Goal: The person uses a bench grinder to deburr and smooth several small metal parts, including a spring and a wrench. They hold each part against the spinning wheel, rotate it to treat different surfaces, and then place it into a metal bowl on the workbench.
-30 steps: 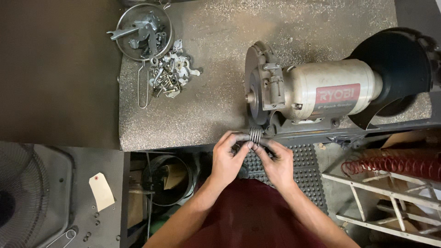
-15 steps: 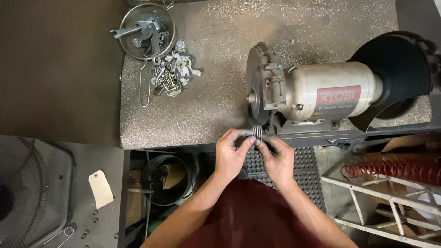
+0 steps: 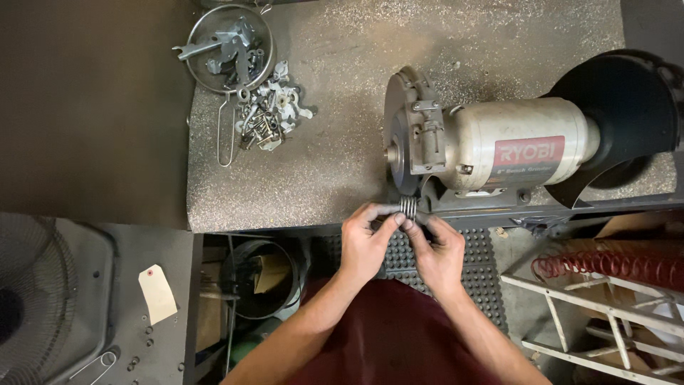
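**Both hands on a small coil at the grinder**

I pinch a small ribbed metal coil between the fingertips of both hands. My left hand closes on it from the left, my right hand from the right and below, thumbs and forefingers tight around it. The coil sits at the front edge of the speckled workbench, just below the wheel of the bench grinder. Farther back on the left lie a wire strainer and a heap of small metal parts.
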